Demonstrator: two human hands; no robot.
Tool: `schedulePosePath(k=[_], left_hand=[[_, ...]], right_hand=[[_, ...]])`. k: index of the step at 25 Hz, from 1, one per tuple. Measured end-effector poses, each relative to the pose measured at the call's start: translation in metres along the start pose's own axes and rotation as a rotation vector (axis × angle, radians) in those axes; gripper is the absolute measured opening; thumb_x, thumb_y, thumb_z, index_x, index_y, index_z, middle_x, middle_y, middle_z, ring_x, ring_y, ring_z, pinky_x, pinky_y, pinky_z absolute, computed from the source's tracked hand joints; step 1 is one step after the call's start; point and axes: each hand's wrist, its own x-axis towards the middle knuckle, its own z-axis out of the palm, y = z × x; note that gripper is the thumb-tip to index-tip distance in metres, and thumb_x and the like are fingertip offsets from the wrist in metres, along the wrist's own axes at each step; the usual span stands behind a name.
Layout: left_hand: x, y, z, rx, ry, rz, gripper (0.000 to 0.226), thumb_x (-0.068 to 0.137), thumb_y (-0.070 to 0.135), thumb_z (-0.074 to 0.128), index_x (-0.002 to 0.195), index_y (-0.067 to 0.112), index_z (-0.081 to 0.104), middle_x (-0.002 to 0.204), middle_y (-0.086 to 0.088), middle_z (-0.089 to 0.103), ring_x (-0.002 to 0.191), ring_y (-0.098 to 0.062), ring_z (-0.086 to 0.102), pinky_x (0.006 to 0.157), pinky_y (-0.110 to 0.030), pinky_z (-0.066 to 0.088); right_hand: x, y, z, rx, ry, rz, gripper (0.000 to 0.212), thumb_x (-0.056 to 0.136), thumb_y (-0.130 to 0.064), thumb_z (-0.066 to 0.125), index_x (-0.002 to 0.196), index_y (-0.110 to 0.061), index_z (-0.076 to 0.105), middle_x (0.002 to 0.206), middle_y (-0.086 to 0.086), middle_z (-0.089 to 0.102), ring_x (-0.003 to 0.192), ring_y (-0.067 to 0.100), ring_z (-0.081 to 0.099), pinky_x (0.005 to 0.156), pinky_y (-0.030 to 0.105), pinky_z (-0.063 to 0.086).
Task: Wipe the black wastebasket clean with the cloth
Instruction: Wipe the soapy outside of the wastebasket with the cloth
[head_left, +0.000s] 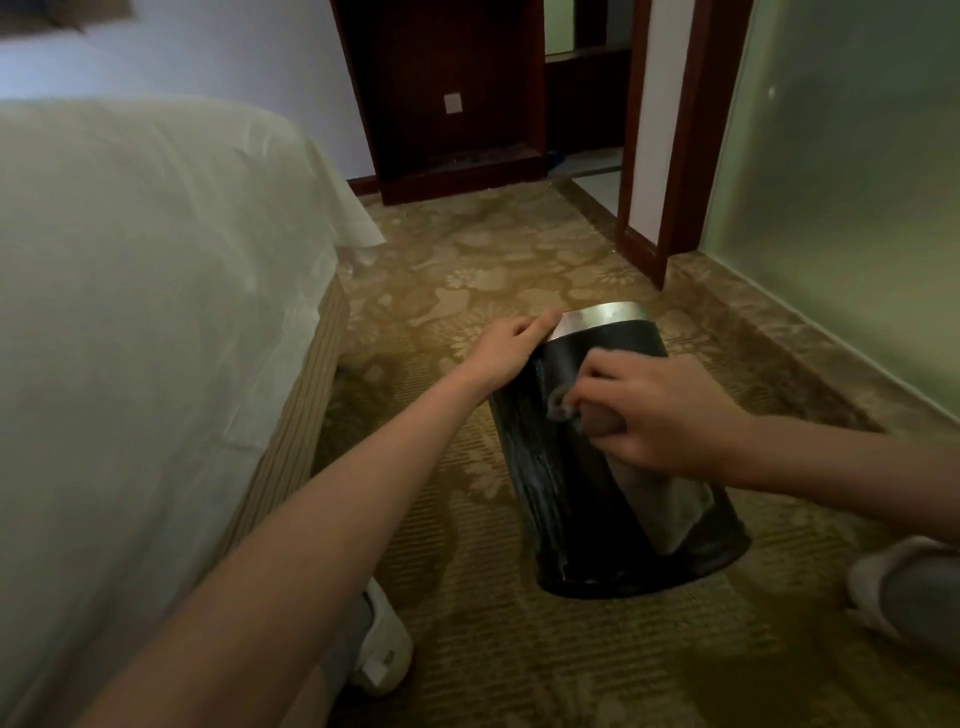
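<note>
The wastebasket (550, 467) stands on the carpet (467, 649) at lower centre-right of the frame, leaning, its silver band (602, 319) at the far, upper end; the bed (130, 312) fills the left. The left grip (511, 345) rests on the band's left edge, fingers laid fairly straight along it, steadying and not clasping. The right grip (660, 410) is bunched round the cloth (670, 499), pressing it to the black side; a loose grey tail hangs below the hand.

The wastebasket looks light and stiff, likely thin-walled, so it should tip or spin easily under a wiping push (hence the steadying hand). Its dark wall has a sheen and may slide under bare fingers; the band or rim seems the surest place to hold. The cloth is soft and limp; gathering the tail into the palm would probably keep it from dragging.
</note>
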Motion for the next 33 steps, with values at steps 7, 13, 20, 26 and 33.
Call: schedulePosePath(k=[7,13,20,26,33], left_hand=[[-0.004,0.005,0.0,0.045,-0.038,0.019,0.062,0.092,0.061,0.043,0.077,0.004,0.062,0.074,-0.003,0.057,0.073,-0.017,0.054,0.072,-0.033,0.039],[-0.013,0.015,0.003,0.21,-0.075,0.276,0.043,0.096,0.051,0.044,0.06,0.029,0.053,0.062,0.011,0.052,0.062,-0.008,0.048,0.062,-0.034,0.035],[-0.01,0.023,0.015,0.165,0.025,0.283,0.063,0.09,0.055,0.054,0.044,0.016,0.042,0.047,0.007,0.028,0.045,-0.009,0.027,0.053,-0.033,0.023],[-0.01,0.031,0.0,0.378,0.019,0.256,0.051,0.097,0.05,0.043,0.067,0.014,0.062,0.063,0.001,0.057,0.068,-0.021,0.055,0.056,-0.031,0.03],[-0.004,0.044,0.007,0.175,-0.075,0.051,0.063,0.101,0.05,0.014,0.12,0.011,0.06,0.133,-0.02,0.055,0.121,-0.036,0.048,0.097,-0.039,0.034]], right_hand=[[-0.061,-0.033,0.031,0.029,-0.28,-0.332,0.029,0.071,-0.043,0.068,0.092,-0.027,0.056,0.094,-0.007,0.049,0.076,0.008,0.051,0.049,0.023,0.038],[-0.031,-0.004,0.007,0.294,0.008,0.147,0.021,0.078,-0.047,0.057,0.092,-0.033,0.064,0.09,-0.012,0.056,0.077,0.008,0.061,0.06,0.033,0.052],[-0.038,0.005,0.003,0.227,0.095,0.181,0.024,0.078,-0.042,0.062,0.098,-0.028,0.067,0.095,-0.012,0.057,0.076,0.009,0.061,0.055,0.035,0.051],[-0.024,0.011,0.0,0.104,0.036,0.02,0.027,0.078,-0.037,0.059,0.101,-0.027,0.067,0.098,-0.007,0.061,0.082,0.015,0.063,0.053,0.031,0.049],[-0.007,0.016,0.001,-0.046,0.019,0.039,0.032,0.083,-0.032,0.054,0.112,-0.026,0.067,0.118,-0.004,0.06,0.096,0.02,0.06,0.065,0.03,0.052]])
